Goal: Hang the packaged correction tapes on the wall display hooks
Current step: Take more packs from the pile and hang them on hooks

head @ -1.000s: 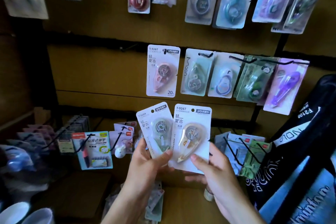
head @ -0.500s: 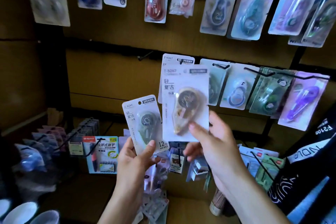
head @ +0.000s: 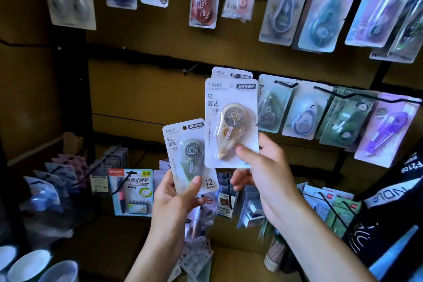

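Left hand (head: 176, 192): fingers curled behind a green correction tape pack (head: 188, 155), thumb pressed on its lower front; it pinches the card by the bottom edge and holds it upright, slightly tilted.
Right hand (head: 263, 167): thumb on the front of a tan correction tape pack (head: 231, 123), fingers behind the card's lower right corner; it grips the pack raised toward the middle row.
Tan pack position: held in front of a hanging pack of the same T-9267 type (head: 232, 73), whose top edge shows just above it; whether its hole is on the hook I cannot tell.
Green pack position: lower and to the left of the tan one, its upper right corner tucked behind it, apart from any hook.
Empty hook (head: 190, 68): sticks out of the wall just left of the T-9267 packs.
Middle row: more packs hang to the right, ending with a purple pack (head: 386, 130).
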`<state>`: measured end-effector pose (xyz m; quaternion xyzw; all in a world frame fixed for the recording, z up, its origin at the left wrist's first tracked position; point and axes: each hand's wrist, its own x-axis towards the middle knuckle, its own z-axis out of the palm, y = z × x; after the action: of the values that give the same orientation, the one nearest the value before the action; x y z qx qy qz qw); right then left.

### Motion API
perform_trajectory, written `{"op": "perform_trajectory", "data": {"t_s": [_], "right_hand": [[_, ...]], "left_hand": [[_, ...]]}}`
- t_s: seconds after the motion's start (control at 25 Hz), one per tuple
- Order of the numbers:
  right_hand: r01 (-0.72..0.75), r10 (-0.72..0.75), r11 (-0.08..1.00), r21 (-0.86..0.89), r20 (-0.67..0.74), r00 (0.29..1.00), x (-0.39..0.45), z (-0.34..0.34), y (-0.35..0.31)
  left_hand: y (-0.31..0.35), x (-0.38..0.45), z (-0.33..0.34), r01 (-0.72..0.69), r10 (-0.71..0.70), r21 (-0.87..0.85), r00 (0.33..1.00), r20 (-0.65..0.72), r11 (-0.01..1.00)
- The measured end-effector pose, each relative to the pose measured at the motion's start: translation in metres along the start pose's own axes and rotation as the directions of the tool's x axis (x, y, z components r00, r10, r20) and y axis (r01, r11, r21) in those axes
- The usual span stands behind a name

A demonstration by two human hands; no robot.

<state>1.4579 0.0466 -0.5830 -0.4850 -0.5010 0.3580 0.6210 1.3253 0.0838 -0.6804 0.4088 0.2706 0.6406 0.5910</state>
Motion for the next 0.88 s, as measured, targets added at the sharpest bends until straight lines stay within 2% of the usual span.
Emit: {"op": "perform_trajectory", "data": {"t_s": [0.16,0.36,0.44,0.56,0.88], "right_hand": [[-0.002,0.005,0.999,0.034,-0.084,0.996,0.001,0.000,0.002],[0.088,-0.088,0.996,-0.024,-0.016,0.996,-0.010,0.000,-0.002],[0.114,-0.114,0.993,-0.001,-0.031,0.993,-0.013,0.004,-0.005],[0.091,-0.087,0.995,0.045,-0.081,0.993,-0.010,0.007,-0.013],[-0.001,0.007,0.999,0.038,-0.164,0.987,0.004,0.014,-0.021]], "left_hand": [[0.001,-0.002,-0.001,0.002,-0.002,0.012,1.000,0.004,1.000],[0.001,-0.001,-0.001,0.000,0.000,0.020,1.000,0.015,1.000],[0.001,-0.001,0.000,0.001,-0.001,0.021,1.000,0.018,1.000],[0.000,-0.002,0.000,0.008,-0.008,0.018,1.000,0.015,1.000],[0.000,-0.004,0.001,0.015,-0.015,0.018,1.000,0.004,1.000]]}}
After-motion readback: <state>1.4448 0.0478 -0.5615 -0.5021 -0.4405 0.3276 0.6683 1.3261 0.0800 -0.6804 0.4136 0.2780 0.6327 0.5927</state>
